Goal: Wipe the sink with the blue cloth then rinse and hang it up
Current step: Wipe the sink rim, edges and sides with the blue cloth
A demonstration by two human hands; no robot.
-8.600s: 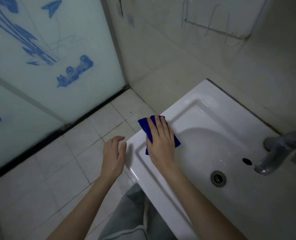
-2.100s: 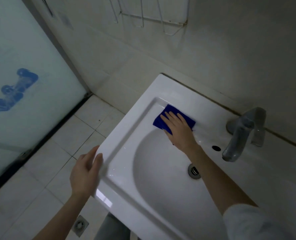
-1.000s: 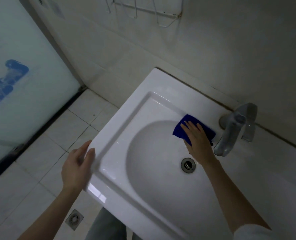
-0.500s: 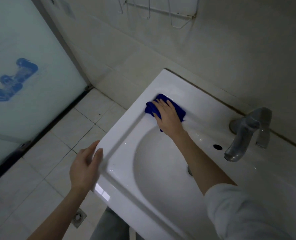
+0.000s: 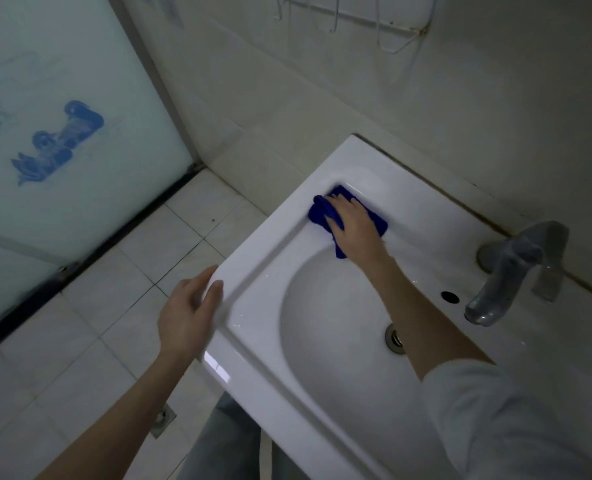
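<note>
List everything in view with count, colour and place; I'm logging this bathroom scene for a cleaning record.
white ceramic sink: one, white, centre, against the wall
blue cloth: one, dark blue, far-left corner of the sink's inner ledge
grey metal faucet: one, grey, back deck, right
overflow hole: one, dark, beside the faucet
metal drain: one, silver, basin bottom
wire wall rack: one, white, upper wall
frosted glass door: one, pale with blue print, left
floor drain: one, grey, tiled floor
right hand: flat on the cloth
left hand: on the sink's left edge
</note>
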